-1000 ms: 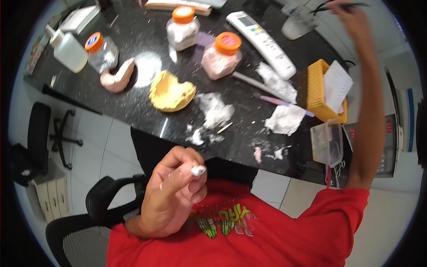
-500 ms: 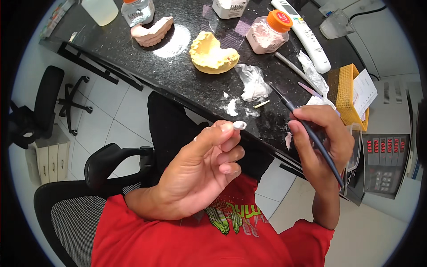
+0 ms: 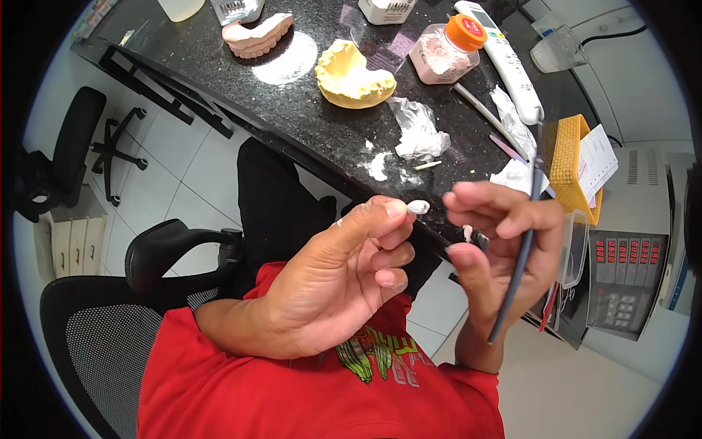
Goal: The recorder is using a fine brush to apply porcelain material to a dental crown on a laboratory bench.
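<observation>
My left hand (image 3: 322, 282) pinches a small white dental crown (image 3: 418, 208) between thumb and fingertips, just off the table's near edge. In my right hand (image 3: 537, 238), a slim dark brush-like tool (image 3: 512, 289) is tucked among the fingers, its upper end pointing away from me. The thumb and fingertips of that hand are spread beside the crown, apart from it. Beyond them on the black table (image 3: 322, 150) lie a crumpled white tissue (image 3: 419, 132), a small pale stick (image 3: 427, 166) and white powder smears (image 3: 376, 167). A yellow dental cast (image 3: 351, 91) stands farther back.
A pink dental cast (image 3: 256, 40) is at the far left. An orange-capped jar (image 3: 442, 57) of pinkish powder stands near a white remote-like device (image 3: 504, 66). To the right are a yellow woven basket (image 3: 564, 157) with papers and a machine with red digits (image 3: 625, 271).
My right hand has turned, swinging the tool more upright, and its thumb and fingertips have spread. My left hand has shifted slightly right with the crown.
</observation>
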Motion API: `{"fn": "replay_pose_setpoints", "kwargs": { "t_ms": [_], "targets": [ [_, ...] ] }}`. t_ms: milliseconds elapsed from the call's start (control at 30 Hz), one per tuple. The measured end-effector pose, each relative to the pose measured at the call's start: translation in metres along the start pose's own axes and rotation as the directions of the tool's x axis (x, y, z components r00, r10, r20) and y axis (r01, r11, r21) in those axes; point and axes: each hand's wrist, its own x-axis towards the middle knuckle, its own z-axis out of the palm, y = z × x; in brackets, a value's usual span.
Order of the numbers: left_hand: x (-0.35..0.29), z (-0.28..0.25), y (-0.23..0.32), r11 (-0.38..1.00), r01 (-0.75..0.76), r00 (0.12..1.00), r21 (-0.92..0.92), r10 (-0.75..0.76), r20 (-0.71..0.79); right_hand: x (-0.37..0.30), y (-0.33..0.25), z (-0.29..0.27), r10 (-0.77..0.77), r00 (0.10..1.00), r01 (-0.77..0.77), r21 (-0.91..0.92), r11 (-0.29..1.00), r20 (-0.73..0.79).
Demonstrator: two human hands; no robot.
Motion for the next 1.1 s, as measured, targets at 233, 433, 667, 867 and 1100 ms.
{"fn": "replay_pose_setpoints", "kwargs": {
  "t_ms": [233,433,667,867,1100],
  "targets": [
    [-0.001,0.01,-0.004,1.0,0.016,0.993,-0.017,-0.018,-0.113,0.007,0.012,0.011,0.025,0.999,-0.031,0.146,0.989,0.04],
    [-0.001,0.004,-0.007,1.0,0.026,0.999,-0.015,-0.027,-0.033,0.008,0.012,0.012,0.015,0.995,-0.025,0.103,0.994,0.094],
    [0.001,0.002,-0.007,0.999,0.051,0.999,0.007,-0.051,0.005,0.007,0.013,0.013,0.008,0.997,-0.017,0.116,0.993,0.077],
    [0.0,0.01,-0.006,0.998,0.051,0.995,0.025,-0.048,-0.082,0.007,0.014,0.014,-0.011,0.998,0.002,0.148,0.989,0.061],
    [0.001,0.009,-0.006,0.996,0.07,0.995,0.055,-0.065,-0.077,0.006,0.015,0.013,-0.025,0.998,0.016,0.169,0.985,0.053]
  ]
}}
